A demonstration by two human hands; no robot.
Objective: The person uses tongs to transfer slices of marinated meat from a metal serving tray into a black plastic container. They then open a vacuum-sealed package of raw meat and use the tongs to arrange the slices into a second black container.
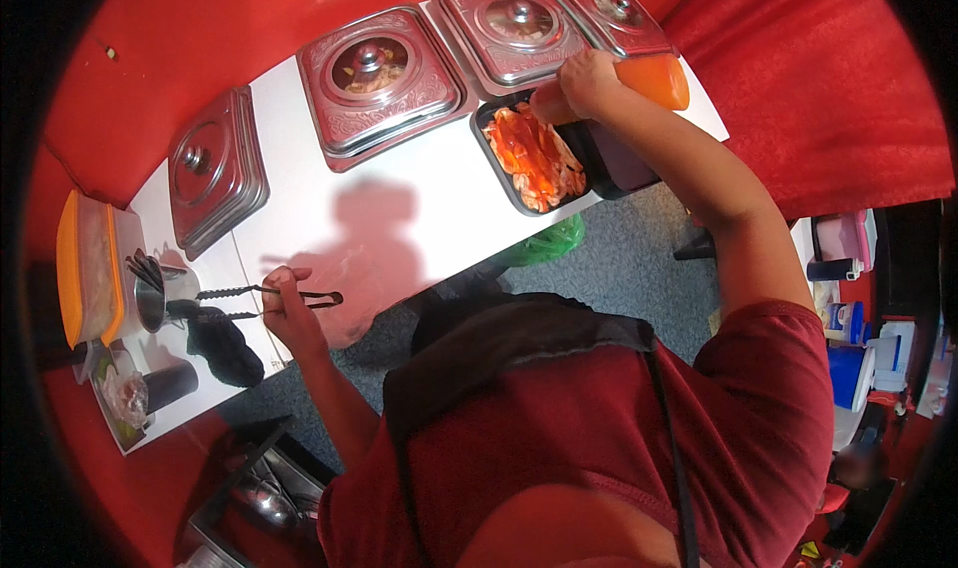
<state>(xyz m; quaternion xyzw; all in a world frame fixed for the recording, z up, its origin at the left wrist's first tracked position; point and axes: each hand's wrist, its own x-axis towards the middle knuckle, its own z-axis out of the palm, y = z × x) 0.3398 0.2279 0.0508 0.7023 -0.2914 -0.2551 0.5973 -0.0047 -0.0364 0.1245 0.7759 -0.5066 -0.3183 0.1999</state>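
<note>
My right hand (591,81) grips an orange squeeze bottle (653,81), tilted with its tip end over a black tray (516,197). Sliced food covered in red-orange sauce (535,156) lies in that tray. My left hand (288,302) holds dark metal tongs (318,298) near the table's front edge, with their serrated arms pointing left and apart. A clear plastic bag (348,298) lies on the white table just right of the tongs. Beside the food tray is a second dark tray section (625,160), partly hidden by my right arm.
Lidded steel food pans (389,130) line the back of the white table (292,141), with stacked steel lids (217,175) at left. A steel cup of utensils (152,302), orange-lidded containers (93,268) and a black cloth (224,347) are further left. A green bag (550,242) is below the front edge.
</note>
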